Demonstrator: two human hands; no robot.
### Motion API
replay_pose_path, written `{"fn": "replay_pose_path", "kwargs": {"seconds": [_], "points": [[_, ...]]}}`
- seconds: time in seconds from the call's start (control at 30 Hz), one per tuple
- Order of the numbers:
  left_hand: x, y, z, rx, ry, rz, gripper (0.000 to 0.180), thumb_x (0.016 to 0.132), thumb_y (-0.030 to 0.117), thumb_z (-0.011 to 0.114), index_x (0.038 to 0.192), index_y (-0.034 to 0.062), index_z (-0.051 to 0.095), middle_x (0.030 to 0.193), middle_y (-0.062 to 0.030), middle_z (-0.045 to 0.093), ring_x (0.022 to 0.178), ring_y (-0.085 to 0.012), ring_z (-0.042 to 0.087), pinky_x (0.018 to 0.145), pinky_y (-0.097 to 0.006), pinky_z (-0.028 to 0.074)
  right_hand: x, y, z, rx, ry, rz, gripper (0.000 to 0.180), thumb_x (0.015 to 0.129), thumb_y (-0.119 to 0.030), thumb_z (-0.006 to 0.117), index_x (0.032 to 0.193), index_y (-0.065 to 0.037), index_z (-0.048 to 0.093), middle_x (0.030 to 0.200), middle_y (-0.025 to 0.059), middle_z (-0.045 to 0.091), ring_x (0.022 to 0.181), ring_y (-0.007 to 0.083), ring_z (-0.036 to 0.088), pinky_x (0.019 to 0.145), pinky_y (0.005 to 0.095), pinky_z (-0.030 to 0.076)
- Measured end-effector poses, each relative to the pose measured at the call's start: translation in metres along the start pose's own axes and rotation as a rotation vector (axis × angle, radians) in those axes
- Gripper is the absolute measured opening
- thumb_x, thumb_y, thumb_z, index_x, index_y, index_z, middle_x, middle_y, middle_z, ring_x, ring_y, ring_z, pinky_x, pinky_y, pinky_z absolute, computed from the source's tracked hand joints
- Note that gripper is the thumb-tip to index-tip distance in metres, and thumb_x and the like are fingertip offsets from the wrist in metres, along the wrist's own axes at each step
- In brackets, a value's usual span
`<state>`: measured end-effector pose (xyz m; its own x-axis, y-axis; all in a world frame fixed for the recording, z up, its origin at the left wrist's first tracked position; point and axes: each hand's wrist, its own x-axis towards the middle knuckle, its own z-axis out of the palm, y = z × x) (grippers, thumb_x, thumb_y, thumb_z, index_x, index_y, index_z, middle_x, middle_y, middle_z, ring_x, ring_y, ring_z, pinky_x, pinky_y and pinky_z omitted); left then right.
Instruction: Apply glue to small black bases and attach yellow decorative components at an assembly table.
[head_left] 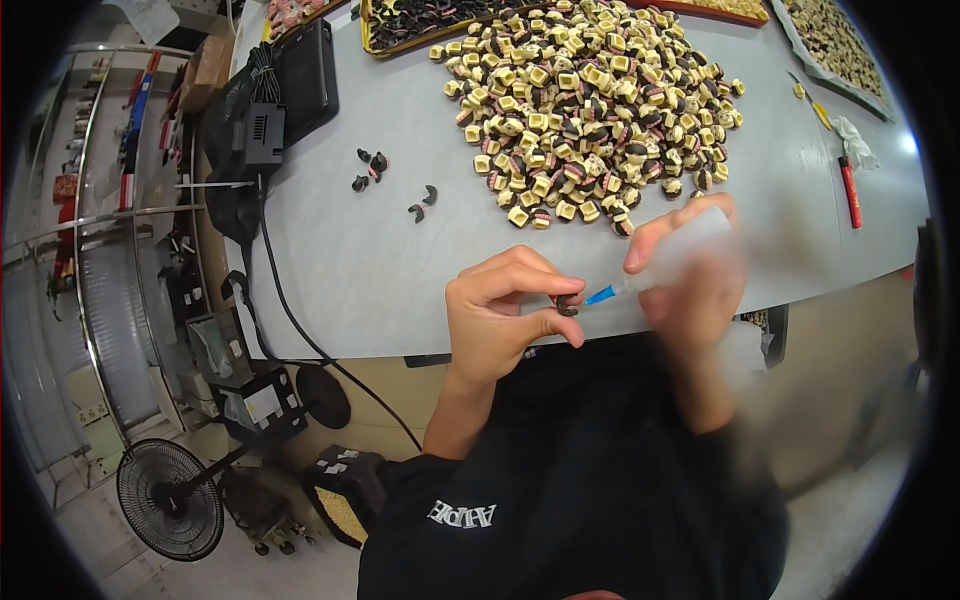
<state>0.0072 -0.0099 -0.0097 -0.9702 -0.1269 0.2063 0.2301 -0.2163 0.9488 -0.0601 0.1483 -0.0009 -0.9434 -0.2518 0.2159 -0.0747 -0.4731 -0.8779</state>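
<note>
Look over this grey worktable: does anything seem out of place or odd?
A few small black curved pieces lie scattered on the grey table, apart from the big heap of cream-and-black square parts. Otherwise nothing stands out, though the right hand is blurred.

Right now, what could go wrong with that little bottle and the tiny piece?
The right hand is blurred, so it is moving; the bottle with its blue tip might miss the small dark piece and wet the left hand's fingers instead. The piece is pinched only at the fingertips by the table edge, so it could slip and drop to the floor. A squeeze too hard might spill.
</note>
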Motion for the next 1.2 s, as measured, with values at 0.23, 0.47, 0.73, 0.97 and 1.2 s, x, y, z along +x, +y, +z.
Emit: {"fn": "replay_pose_path", "kwargs": {"seconds": [0.23, 0.47, 0.73, 0.97, 1.2], "points": [[-0.0002, 0.0006, -0.0001, 0.005, 0.008, -0.007, 0.037, 0.054, -0.009, 0.079, 0.087, -0.0034, 0.067, 0.076, -0.0099, 0.061, 0.069, -0.0160, 0.060, 0.063, -0.026, 0.049, 0.0010, -0.0036, -0.0036, -0.012, -0.011, 0.021, 0.043, 0.089, -0.041, 0.052, 0.096, -0.002, 0.036, 0.076, 0.0232, 0.060, 0.042, 0.0058, 0.041, 0.038, 0.0170, 0.034], [-0.0002, 0.0002, 0.0017, -0.018, 0.020, -0.027, 0.036, 0.054, -0.010, 0.079, 0.087, -0.0035, 0.067, 0.075, -0.0092, 0.060, 0.068, -0.0156, 0.059, 0.062, -0.026, 0.049, 0.0004, -0.0054, -0.0031, -0.038, 0.030, 0.018, 0.043, 0.089, -0.041, 0.052, 0.097, -0.002, 0.036, 0.075, 0.0226, 0.060, 0.042, 0.0065, 0.042, 0.038, 0.0170, 0.034], [0.0007, 0.0027, 0.0028, 0.023, 0.007, -0.036, 0.036, 0.054, -0.012, 0.077, 0.087, -0.0038, 0.066, 0.075, -0.0092, 0.059, 0.067, -0.0151, 0.059, 0.061, -0.025, 0.049, -0.0003, 0.0014, -0.0005, -0.034, 0.015, -0.068, 0.041, 0.090, -0.039, 0.052, 0.098, -0.002, 0.035, 0.075, 0.0223, 0.060, 0.043, 0.0070, 0.043, 0.040, 0.0171, 0.035], [-0.0001, 0.0020, 0.0025, 0.027, 0.014, -0.038, 0.035, 0.054, -0.007, 0.080, 0.086, -0.0037, 0.066, 0.074, -0.0086, 0.059, 0.067, -0.0150, 0.058, 0.059, -0.025, 0.047, -0.0009, 0.0028, 0.0000, -0.029, 0.029, -0.077, 0.041, 0.090, -0.039, 0.052, 0.098, -0.002, 0.036, 0.075, 0.0221, 0.060, 0.043, 0.0069, 0.043, 0.041, 0.0169, 0.035], [-0.0012, 0.0018, 0.0030, 0.027, 0.052, -0.068, 0.036, 0.055, 0.005, 0.084, 0.085, -0.0032, 0.065, 0.071, -0.0068, 0.057, 0.066, -0.0149, 0.055, 0.058, -0.025, 0.044, 0.0009, -0.0026, -0.0041, -0.069, 0.024, -0.048, 0.040, 0.090, -0.039, 0.051, 0.098, -0.002, 0.036, 0.078, 0.0230, 0.060, 0.044, 0.0060, 0.043, 0.040, 0.0166, 0.034]]}}
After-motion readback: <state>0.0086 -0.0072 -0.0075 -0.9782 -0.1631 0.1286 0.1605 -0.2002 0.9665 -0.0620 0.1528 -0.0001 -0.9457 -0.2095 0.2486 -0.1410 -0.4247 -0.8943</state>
